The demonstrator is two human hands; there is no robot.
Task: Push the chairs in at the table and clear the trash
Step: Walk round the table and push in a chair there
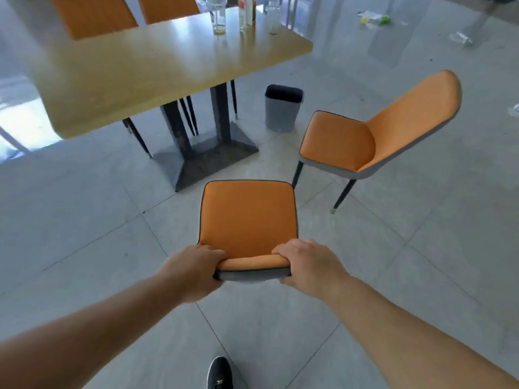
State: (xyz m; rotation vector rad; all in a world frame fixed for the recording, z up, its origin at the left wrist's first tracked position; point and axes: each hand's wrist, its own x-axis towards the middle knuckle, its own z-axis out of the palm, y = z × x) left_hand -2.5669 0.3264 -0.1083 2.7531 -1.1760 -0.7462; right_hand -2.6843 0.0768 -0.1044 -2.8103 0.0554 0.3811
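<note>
An orange chair (248, 217) with a grey back stands right in front of me, its seat facing the wooden table (157, 66). My left hand (193, 272) grips the left end of its backrest top and my right hand (307, 265) grips the right end. A second orange chair (365, 133) stands off to the right, turned away from the table at an angle. Two more orange chairs (92, 15) sit pushed in at the table's far side. A glass (217, 15) and a bottle (245, 12) stand on the far end of the tabletop.
A grey waste bin (283, 108) stands on the tiled floor between the table's dark pedestal base (207, 153) and the second chair. Scattered litter (375, 19) lies on the floor at the far right. My shoe (219, 373) shows at the bottom.
</note>
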